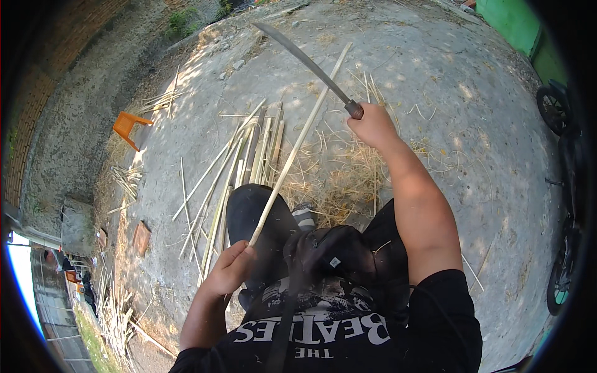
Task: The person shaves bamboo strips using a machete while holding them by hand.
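Grey concrete floor [435, 68]; my left grip [231, 270] pinches pale wooden strip [300, 143], up-right past curved metal machete [307, 60] right grip [374, 127] clasps.

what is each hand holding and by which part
Left hand: a pale strip, toward its near end. Right hand: a machete, by its dark handle.

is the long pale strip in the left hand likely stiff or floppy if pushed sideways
The pale strip is probably fairly stiff, as it runs nearly straight out from the left hand. It is likely light for its length, being so slim.
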`<action>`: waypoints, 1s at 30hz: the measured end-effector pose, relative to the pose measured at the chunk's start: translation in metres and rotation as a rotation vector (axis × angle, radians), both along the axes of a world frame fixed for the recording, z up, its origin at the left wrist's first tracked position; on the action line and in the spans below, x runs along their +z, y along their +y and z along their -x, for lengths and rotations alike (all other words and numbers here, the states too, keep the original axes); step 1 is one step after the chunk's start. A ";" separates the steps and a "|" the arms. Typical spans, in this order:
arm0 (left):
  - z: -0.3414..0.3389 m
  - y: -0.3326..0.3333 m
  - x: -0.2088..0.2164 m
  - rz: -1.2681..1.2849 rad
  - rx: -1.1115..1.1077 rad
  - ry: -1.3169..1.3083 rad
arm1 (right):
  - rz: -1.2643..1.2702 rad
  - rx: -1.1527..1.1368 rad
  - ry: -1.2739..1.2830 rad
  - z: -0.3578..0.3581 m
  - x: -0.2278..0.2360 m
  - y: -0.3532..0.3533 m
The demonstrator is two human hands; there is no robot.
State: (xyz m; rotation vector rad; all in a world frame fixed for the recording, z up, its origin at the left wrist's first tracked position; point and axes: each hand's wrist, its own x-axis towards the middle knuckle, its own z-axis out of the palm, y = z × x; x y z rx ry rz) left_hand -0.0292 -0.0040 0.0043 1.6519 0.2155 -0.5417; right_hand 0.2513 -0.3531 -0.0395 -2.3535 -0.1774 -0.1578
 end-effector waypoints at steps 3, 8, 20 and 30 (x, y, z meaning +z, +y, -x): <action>-0.004 -0.003 0.005 -0.303 -0.049 -0.204 | -0.135 -0.082 0.018 0.000 -0.008 0.000; -0.027 -0.007 0.002 -0.537 0.044 -0.396 | 0.160 0.283 -0.265 0.034 0.016 0.025; -0.031 -0.008 0.005 -0.903 0.233 -0.535 | 0.265 0.141 -0.069 0.037 0.044 0.004; -0.045 -0.016 0.012 -0.916 0.150 -0.632 | 0.271 0.299 -0.241 0.032 0.025 0.013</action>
